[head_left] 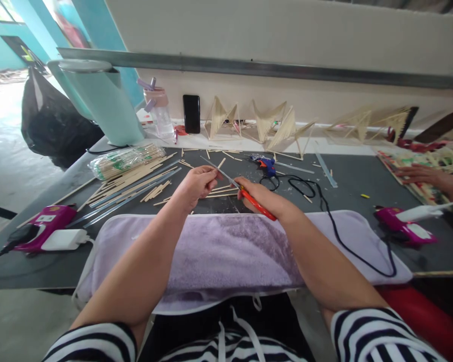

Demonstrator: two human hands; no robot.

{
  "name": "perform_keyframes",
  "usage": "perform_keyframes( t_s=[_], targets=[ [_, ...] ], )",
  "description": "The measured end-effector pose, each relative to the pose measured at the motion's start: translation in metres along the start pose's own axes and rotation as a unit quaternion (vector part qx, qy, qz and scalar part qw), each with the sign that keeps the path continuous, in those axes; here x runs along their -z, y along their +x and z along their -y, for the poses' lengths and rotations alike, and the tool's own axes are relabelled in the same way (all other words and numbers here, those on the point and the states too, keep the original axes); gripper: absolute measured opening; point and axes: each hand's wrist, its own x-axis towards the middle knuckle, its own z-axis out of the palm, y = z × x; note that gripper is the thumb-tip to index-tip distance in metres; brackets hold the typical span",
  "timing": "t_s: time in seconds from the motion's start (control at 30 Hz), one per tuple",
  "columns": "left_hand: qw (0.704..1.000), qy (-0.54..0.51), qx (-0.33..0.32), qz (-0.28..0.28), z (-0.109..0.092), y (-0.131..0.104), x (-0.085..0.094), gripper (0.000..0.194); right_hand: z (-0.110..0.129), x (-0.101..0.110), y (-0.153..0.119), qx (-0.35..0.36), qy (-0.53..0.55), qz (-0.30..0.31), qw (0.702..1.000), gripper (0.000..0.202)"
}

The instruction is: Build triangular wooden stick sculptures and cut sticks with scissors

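My left hand point(200, 183) is closed in a pinch on a short, thin wooden stick point(221, 163), whose tip points up and away from me. In my right hand point(262, 197) is a slim tool with a red-orange handle point(257, 203). Its narrow grey metal blade point(223, 174) crosses the stick close to my left fingertips; whether it is a file or a small saw I cannot make out. Several wooden sticks point(221, 192) lie on the dark table under my hands. A lilac cloth point(211, 251) lies beneath my forearms.
Left are loose sticks point(126, 181), a stick pack point(126, 161), a jug point(98, 100) and a magenta adapter point(49, 229). Behind stand a bottle point(160, 113), a phone point(192, 114) and stick models point(264, 123). A glue gun point(266, 165) trails a black cord. Another person's hand point(419, 175) is at right.
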Motion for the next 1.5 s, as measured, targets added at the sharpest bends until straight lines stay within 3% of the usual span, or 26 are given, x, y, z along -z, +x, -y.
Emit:
perform_keyframes(
  t_s=[0.13,0.33,0.53,0.7,0.83,1.1,1.5],
  targets=[
    [0.997,-0.043,-0.041,-0.050,-0.011,-0.001,0.015,0.015,0.015,0.017,-0.008,-0.040,-0.001,0.019,0.999,0.051],
    [0.991,0.011,-0.080,-0.106,-0.013,0.002,0.029,0.016,0.012,0.026,-0.008,-0.166,-0.131,-0.053,0.976,0.039],
    [0.977,0.174,-0.085,-0.089,0.007,0.008,0.013,0.022,-0.005,0.012,0.001,-0.229,-0.204,-0.060,0.950,0.043],
    [0.924,0.364,-0.086,-0.078,0.011,0.003,0.000,0.023,-0.012,0.017,0.003,-0.236,-0.236,-0.063,0.940,0.048],
    [0.883,0.452,-0.105,-0.070,0.010,0.002,-0.002,0.024,-0.022,0.023,0.004,-0.256,-0.206,-0.053,0.943,0.055],
    [0.855,0.501,-0.127,-0.045,0.015,0.006,0.001,0.028,-0.023,0.026,0.001,-0.318,-0.177,-0.059,0.929,0.047],
    [0.836,0.531,-0.134,-0.024,0.022,0.010,0.003,0.031,-0.021,0.039,-0.006,-0.366,-0.246,0.040,0.897,0.048]
  ],
)
